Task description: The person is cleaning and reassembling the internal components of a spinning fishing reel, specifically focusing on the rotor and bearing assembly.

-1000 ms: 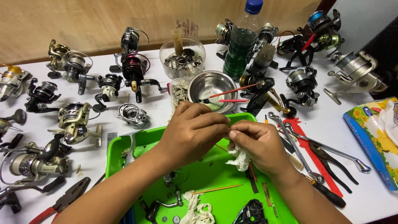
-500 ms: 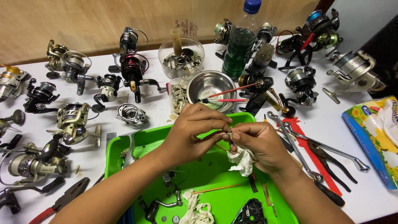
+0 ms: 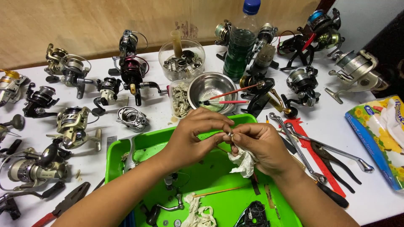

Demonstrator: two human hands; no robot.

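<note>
Hands meet above the far half of the green tray [image 3: 139,145]. Left hand [image 3: 191,136] is curled, its thumb and forefinger pinched onto a small metal part [image 3: 230,134]. Right hand [image 3: 261,147] closes on the same part from the opposite side, fingertips touching those of the left hand, so the part sits exactly between both hands and is largely covered by them. Right hand also clamps a crumpled white cloth [image 3: 243,162] in its palm; the cloth hangs below the fingers, over the tray. Steel bowl [image 3: 208,90] stands just beyond the hands, past the tray's far rim, with two red-handled brushes [image 3: 229,97] resting in it. Wrenches [image 3: 320,145] and pliers [image 3: 332,162] lie on the white table [image 3: 362,185], right of the right wrist. Fishing reels [image 3: 71,126] crowd the table on the left.
</note>
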